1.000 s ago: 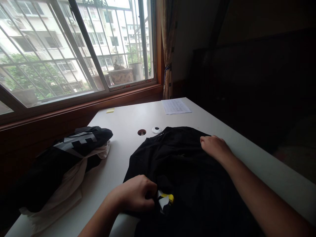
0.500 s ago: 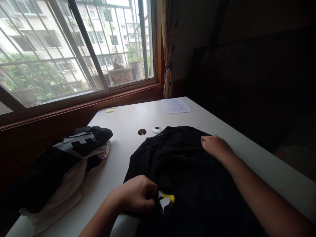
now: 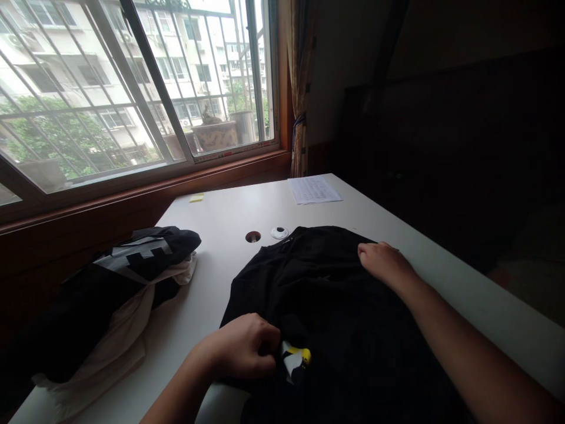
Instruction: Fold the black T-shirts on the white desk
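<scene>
A black garment [image 3: 335,306] lies spread over the white table [image 3: 225,212], its collar towards the far side. My left hand [image 3: 249,346] is closed on the garment's left part, beside a yellow, white and black print [image 3: 295,360]. Further off, my right hand [image 3: 383,260] grips the garment's upper right edge, fingers curled. Small folds run across the cloth between the two hands. The lower part of the garment is dark and hard to make out.
Heaped at the left are black and beige clothes [image 3: 128,306]. Beyond the collar are a round hole [image 3: 253,237] and a white round cover [image 3: 279,232]. Printed paper [image 3: 314,189] and a yellow note [image 3: 196,198] lie near the far edge, below a barred window [image 3: 212,76].
</scene>
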`<action>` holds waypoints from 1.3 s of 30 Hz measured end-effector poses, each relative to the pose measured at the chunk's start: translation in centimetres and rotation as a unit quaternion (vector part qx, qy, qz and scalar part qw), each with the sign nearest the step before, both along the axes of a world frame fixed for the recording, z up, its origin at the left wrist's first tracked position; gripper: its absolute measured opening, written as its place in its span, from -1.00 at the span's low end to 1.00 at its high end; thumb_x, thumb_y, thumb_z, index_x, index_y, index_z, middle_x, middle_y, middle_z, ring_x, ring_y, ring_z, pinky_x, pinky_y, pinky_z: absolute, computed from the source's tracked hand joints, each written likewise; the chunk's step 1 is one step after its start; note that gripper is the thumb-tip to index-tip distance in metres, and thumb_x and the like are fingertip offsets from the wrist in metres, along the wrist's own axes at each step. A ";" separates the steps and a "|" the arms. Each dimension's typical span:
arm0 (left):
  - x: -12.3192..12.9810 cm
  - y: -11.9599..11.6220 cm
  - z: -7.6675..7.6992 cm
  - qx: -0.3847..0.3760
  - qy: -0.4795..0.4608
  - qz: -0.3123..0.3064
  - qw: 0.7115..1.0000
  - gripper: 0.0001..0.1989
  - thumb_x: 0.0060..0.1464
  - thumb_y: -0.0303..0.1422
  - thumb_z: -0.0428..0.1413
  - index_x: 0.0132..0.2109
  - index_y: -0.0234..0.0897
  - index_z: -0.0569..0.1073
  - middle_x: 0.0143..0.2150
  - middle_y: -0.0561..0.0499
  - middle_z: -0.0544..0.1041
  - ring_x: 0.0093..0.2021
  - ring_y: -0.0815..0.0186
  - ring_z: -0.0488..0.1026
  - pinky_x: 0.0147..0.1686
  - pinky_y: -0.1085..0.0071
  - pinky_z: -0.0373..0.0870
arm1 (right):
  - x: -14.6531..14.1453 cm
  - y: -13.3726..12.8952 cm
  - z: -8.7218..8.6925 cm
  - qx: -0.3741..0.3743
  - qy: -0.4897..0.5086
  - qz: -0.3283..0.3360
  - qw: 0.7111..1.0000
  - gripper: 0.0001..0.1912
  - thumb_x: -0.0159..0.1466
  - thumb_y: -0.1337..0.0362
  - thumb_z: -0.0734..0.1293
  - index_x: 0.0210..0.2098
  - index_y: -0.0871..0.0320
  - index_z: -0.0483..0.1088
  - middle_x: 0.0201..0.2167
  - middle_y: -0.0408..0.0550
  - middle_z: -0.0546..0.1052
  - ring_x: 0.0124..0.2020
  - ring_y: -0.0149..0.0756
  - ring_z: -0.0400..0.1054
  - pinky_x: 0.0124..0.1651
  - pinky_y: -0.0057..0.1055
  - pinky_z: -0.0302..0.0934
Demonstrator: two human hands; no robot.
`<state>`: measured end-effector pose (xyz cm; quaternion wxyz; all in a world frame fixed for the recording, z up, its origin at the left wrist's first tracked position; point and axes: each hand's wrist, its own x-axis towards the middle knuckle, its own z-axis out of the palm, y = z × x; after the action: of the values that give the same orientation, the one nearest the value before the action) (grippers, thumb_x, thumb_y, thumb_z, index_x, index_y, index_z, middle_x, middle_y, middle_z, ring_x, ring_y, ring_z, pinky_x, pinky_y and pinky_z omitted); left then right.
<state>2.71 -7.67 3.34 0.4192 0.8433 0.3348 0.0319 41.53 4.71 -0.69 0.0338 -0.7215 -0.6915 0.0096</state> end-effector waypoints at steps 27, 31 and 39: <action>-3.1 2.1 -0.5 0.120 0.064 0.132 0.982 -0.86 -0.01 -0.43 0.06 -0.46 -0.23 0.22 -0.48 0.13 0.31 -0.46 0.39 0.24 -0.43 0.43 0.10 | 0.1 0.1 0.0 0.008 0.032 -0.003 0.999 -0.70 0.26 0.30 0.13 -0.33 0.01 0.51 -0.19 -0.03 0.61 -0.10 -0.07 0.39 -0.17 -0.25 0.16; -3.7 2.6 -0.7 0.144 0.107 0.204 0.962 -0.92 0.06 -0.40 0.04 -0.40 -0.22 0.34 -0.42 0.07 0.43 -0.40 0.32 0.36 -0.38 0.43 0.17 | -0.1 0.0 0.3 0.003 0.037 -0.002 0.999 -0.70 0.26 0.32 0.12 -0.35 0.02 0.49 -0.21 -0.03 0.61 -0.12 -0.08 0.40 -0.19 -0.25 0.16; -5.5 3.7 -1.2 0.237 0.198 0.390 0.868 -0.87 0.28 -0.30 -0.03 -0.20 -0.17 0.39 -0.20 -0.05 0.59 -0.16 0.15 0.54 -0.28 0.39 0.27 | -0.1 0.0 0.1 0.010 0.069 0.004 0.998 -0.70 0.25 0.31 0.14 -0.34 0.02 0.51 -0.22 -0.03 0.58 -0.10 -0.08 0.40 -0.15 -0.26 0.21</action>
<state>-2.79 -3.94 2.11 0.0853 0.7068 0.6945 0.1039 41.48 4.72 -0.61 0.0886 -0.7162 -0.6902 0.0526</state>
